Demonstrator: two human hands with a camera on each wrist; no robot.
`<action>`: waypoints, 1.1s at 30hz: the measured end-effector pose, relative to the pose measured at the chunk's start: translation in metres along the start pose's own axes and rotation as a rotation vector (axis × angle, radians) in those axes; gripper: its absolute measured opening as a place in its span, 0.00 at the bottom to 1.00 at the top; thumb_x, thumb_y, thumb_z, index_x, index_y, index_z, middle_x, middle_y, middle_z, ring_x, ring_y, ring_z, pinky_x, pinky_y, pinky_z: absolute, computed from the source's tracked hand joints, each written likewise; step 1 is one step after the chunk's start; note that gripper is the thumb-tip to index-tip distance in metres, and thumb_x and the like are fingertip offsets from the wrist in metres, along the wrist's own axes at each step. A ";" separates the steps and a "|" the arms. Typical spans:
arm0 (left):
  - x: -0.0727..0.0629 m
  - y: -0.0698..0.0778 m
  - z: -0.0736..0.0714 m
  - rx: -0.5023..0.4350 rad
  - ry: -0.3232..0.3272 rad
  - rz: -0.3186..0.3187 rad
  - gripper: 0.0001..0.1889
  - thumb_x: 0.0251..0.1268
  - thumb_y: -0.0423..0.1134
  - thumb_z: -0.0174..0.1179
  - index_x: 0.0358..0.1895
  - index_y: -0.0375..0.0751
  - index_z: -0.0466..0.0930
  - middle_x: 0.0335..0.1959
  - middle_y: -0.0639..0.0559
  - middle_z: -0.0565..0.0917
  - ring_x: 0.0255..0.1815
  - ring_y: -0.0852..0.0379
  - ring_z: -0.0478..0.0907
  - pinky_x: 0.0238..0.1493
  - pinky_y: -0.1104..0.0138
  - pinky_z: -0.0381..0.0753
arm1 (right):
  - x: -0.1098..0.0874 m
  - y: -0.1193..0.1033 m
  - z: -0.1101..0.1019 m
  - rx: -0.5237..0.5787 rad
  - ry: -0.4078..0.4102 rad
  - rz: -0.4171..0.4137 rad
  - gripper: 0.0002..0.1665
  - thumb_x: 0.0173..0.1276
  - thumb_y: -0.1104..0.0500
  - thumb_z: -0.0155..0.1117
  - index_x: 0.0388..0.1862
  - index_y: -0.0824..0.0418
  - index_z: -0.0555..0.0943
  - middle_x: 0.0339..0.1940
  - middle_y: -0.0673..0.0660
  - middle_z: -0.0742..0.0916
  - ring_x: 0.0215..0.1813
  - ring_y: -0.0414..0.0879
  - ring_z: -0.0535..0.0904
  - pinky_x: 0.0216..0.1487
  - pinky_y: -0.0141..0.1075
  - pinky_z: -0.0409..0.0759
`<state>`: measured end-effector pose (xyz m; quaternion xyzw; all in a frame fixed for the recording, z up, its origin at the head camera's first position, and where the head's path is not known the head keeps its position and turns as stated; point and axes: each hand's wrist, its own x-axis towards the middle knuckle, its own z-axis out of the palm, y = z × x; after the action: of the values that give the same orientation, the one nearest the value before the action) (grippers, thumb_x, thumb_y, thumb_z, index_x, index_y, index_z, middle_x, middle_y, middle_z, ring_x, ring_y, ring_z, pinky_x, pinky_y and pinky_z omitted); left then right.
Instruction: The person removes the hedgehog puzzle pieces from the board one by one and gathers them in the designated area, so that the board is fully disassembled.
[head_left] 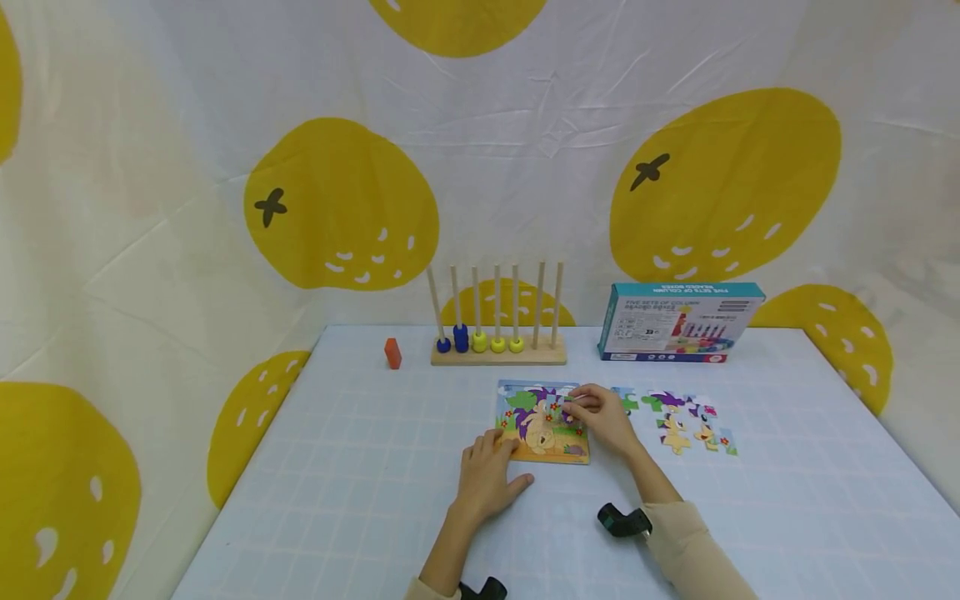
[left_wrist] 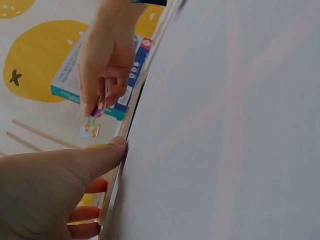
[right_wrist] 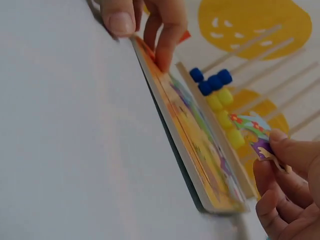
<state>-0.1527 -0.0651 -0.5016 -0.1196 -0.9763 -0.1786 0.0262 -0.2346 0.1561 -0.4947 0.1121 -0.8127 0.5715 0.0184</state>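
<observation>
A jigsaw puzzle board [head_left: 550, 457] with a cartoon animal picture lies flat on the table. My left hand [head_left: 483, 477] rests its fingertips on the board's near left corner, its thumb spread apart. Above the right part of the board, my right hand [head_left: 606, 418] pinches a puzzle piece [right_wrist: 257, 132] between thumb and fingers. That piece shows red flowers, green and purple, and is held up off the board in the right wrist view. Several loose puzzle pieces [head_left: 675, 433] lie to the right of the board.
Behind the board stands a wooden peg rack [head_left: 498, 358] with blue and yellow beads on some pegs. An orange block [head_left: 393, 353] stands left of it. A toy box [head_left: 678, 325] leans at the back right, before a patterned curtain [head_left: 525, 108].
</observation>
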 end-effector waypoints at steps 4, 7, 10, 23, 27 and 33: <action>-0.001 0.001 0.000 0.001 0.008 -0.006 0.29 0.54 0.58 0.64 0.57 0.46 0.77 0.60 0.43 0.69 0.59 0.46 0.65 0.58 0.50 0.66 | -0.008 0.008 -0.026 -0.052 0.017 0.009 0.15 0.64 0.63 0.64 0.45 0.73 0.78 0.33 0.65 0.87 0.30 0.41 0.82 0.29 0.29 0.77; -0.001 0.001 0.001 0.011 0.006 -0.006 0.29 0.54 0.58 0.64 0.57 0.46 0.76 0.60 0.43 0.69 0.59 0.46 0.65 0.58 0.50 0.66 | -0.016 0.011 -0.046 -0.121 0.034 0.026 0.15 0.64 0.61 0.64 0.45 0.72 0.79 0.33 0.63 0.87 0.30 0.41 0.82 0.29 0.29 0.77; -0.001 0.001 0.000 0.012 0.004 -0.003 0.29 0.54 0.58 0.64 0.57 0.46 0.76 0.60 0.43 0.69 0.60 0.46 0.65 0.58 0.51 0.66 | -0.022 0.014 -0.065 -0.209 0.046 0.063 0.17 0.64 0.58 0.64 0.46 0.70 0.80 0.31 0.60 0.88 0.29 0.40 0.81 0.30 0.29 0.74; -0.001 0.001 0.000 0.008 0.009 0.005 0.30 0.53 0.58 0.64 0.57 0.45 0.76 0.60 0.43 0.69 0.59 0.46 0.65 0.58 0.50 0.66 | -0.037 0.022 -0.101 -0.335 0.020 0.148 0.21 0.64 0.56 0.65 0.48 0.71 0.79 0.32 0.60 0.87 0.30 0.43 0.77 0.28 0.31 0.72; -0.002 0.000 0.000 0.013 0.010 0.007 0.30 0.54 0.59 0.64 0.57 0.46 0.76 0.60 0.43 0.69 0.59 0.46 0.65 0.58 0.50 0.66 | -0.037 0.024 -0.096 -0.421 0.025 0.115 0.16 0.63 0.58 0.65 0.44 0.69 0.80 0.29 0.57 0.87 0.29 0.42 0.77 0.30 0.33 0.73; -0.002 0.000 0.000 0.006 0.008 0.013 0.30 0.54 0.59 0.64 0.57 0.45 0.76 0.60 0.43 0.69 0.60 0.46 0.65 0.59 0.50 0.65 | -0.036 0.026 -0.089 -0.517 0.029 0.088 0.12 0.63 0.59 0.65 0.40 0.67 0.82 0.30 0.54 0.85 0.32 0.44 0.78 0.34 0.38 0.77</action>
<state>-0.1504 -0.0656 -0.5017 -0.1251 -0.9759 -0.1760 0.0315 -0.2136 0.2531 -0.4938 0.0600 -0.9355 0.3467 0.0335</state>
